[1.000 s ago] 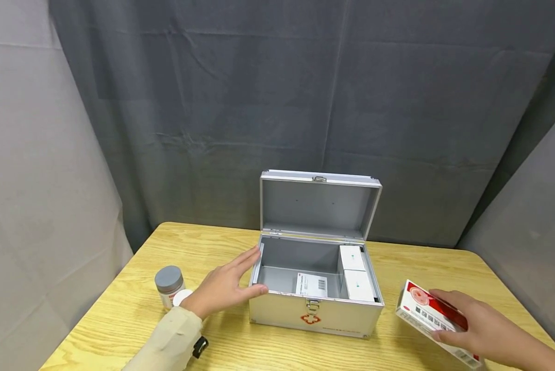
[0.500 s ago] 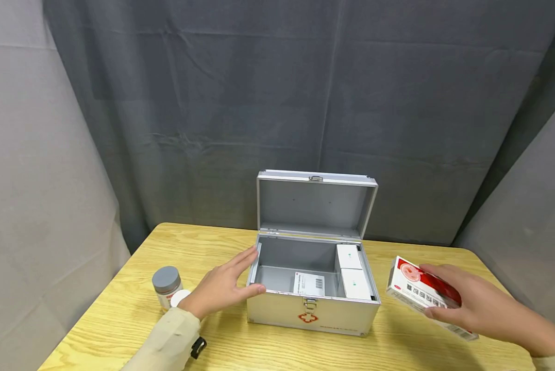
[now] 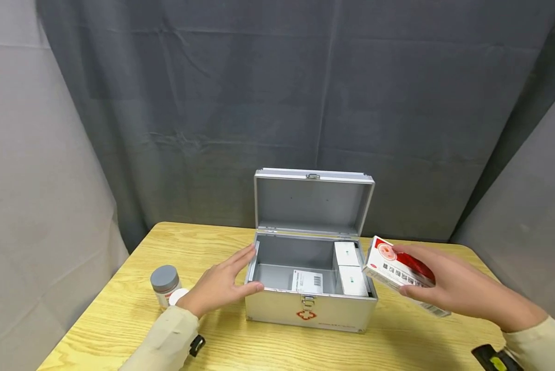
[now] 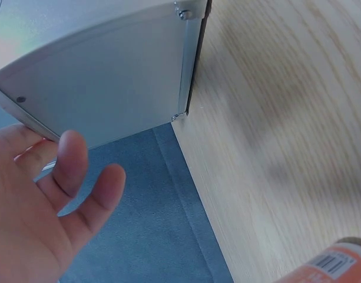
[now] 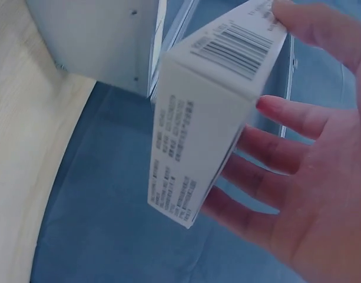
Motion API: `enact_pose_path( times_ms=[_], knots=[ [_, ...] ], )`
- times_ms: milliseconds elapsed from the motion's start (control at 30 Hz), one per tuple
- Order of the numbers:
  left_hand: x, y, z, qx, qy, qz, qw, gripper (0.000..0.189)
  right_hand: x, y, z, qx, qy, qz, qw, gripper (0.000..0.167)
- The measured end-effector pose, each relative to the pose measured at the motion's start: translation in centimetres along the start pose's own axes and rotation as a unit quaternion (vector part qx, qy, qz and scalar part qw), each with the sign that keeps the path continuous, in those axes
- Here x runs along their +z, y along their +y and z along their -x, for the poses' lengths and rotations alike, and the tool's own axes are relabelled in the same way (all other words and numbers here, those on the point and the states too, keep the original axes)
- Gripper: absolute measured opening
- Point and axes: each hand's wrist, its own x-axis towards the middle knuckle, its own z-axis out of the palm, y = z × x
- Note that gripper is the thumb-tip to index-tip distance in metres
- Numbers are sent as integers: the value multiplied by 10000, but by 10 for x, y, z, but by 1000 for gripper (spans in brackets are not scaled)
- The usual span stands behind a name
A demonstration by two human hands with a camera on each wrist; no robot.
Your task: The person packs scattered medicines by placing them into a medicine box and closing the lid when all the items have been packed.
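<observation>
A silver first aid case [image 3: 277, 306] with a red cross stands with its lid raised. Inside, two white boxes [image 3: 353, 281] fill the right end, and another white box [image 3: 307, 282] with a barcode lies near the front wall. My left hand [image 3: 221, 286] rests at the case's left rim, fingers extended; in the left wrist view its fingers [image 4: 73, 162] touch the case's edge. To the right, above the table, my right hand [image 3: 437, 278] grips a red and white medicine box [image 3: 398, 265] between thumb and fingers. Its barcoded end [image 5: 233, 50] faces the right wrist camera.
A white bottle with a grey cap [image 3: 165, 286] stands on the table to the left, with a round white lid [image 3: 177, 296] beside it, partly behind my left hand. An orange container [image 4: 321, 268] shows in the left wrist view. Dark curtain [image 3: 212, 103] hangs behind the wooden table [image 3: 203, 242].
My right hand has lifted the medicine box and carried it left, up to the case's right rim. My left hand has stayed at the left rim.
</observation>
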Motion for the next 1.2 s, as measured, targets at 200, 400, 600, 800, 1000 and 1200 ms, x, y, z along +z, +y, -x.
enact_pose_path(
  times_ms=[200, 400, 600, 800, 1000, 1200],
  knots=[
    [0, -1, -1, 1, 6, 28, 10000, 86, -3, -23, -23, -462, -151, 328, 9983, 72],
    [1, -2, 0, -37, -23, 22, 10000, 86, -6, -41, -41, -468, -448, 236, 9976, 72],
    [1, -3, 0, -30, -7, 20, 10000, 86, -5, -53, -57, -633, -452, 202, 9968, 73],
    [1, -3, 1, -8, 5, 44, 10000, 85, 0, -64, -76, -936, -507, 103, 9943, 75],
    [1, -2, 1, -19, 24, 34, 10000, 85, 10, -72, -92, -1520, -464, 594, 9855, 74],
    [0, 1, 1, -31, 26, 56, 10000, 85, 12, -76, -106, -1693, -699, 991, 9781, 72]
  ],
)
